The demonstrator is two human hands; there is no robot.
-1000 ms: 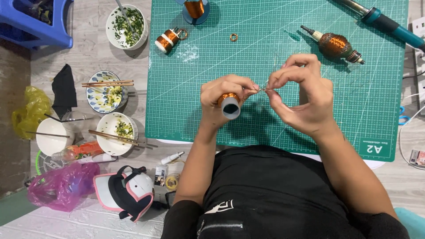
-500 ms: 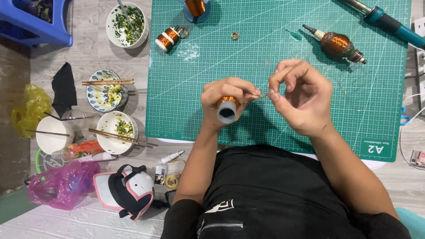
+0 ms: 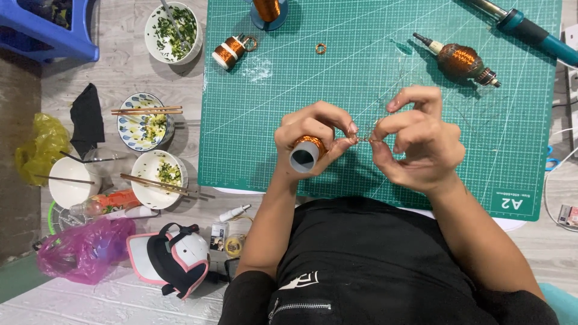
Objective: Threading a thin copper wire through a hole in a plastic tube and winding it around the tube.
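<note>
Seen from above, the left hand grips a copper wire spool held over a green cutting mat. The right hand pinches the thin wire end between both hands' fingertips. A wound motor armature lies farther away.

Home hobby bench: green cutting mat, soldering iron, copper-wire spools (meal bowls alongside).

Glossy copper-wire spool, matt green rubbery mat
</note>
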